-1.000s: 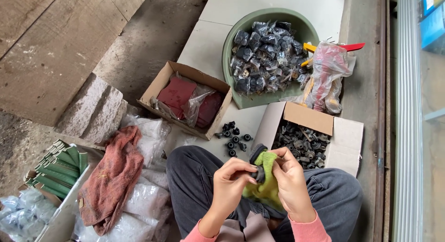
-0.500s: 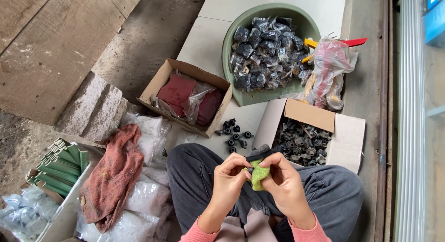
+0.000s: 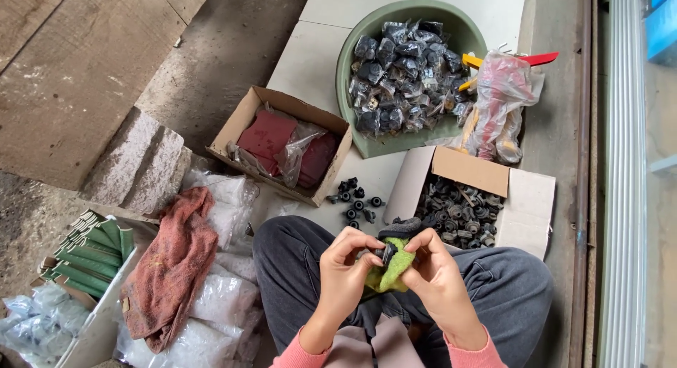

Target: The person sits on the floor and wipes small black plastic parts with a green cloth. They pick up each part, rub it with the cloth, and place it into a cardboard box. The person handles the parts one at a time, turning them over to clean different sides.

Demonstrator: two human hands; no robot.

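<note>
Both hands meet over my lap. My left hand point(image 3: 343, 273) pinches a small black round part point(image 3: 386, 253) against a yellow-green cloth point(image 3: 390, 271). My right hand point(image 3: 438, 280) grips the cloth from the right and wraps it around the part. Just beyond my knees lie several loose black round parts point(image 3: 354, 199) on the white floor tile. An open cardboard box point(image 3: 523, 199) full of similar dark parts stands to the right of them.
A green basin point(image 3: 361, 140) holds bagged black parts; a clear bag with red contents point(image 3: 499, 103) leans beside it. A second cardboard box point(image 3: 241, 121) holds dark red packets. A reddish rag point(image 3: 171, 262), plastic bags point(image 3: 218, 304) and green sticks point(image 3: 84, 255) lie left.
The cloth has been bunched tighter around the black part and both hands have shifted slightly right and up over my lap. The camera view has tilted a little.
</note>
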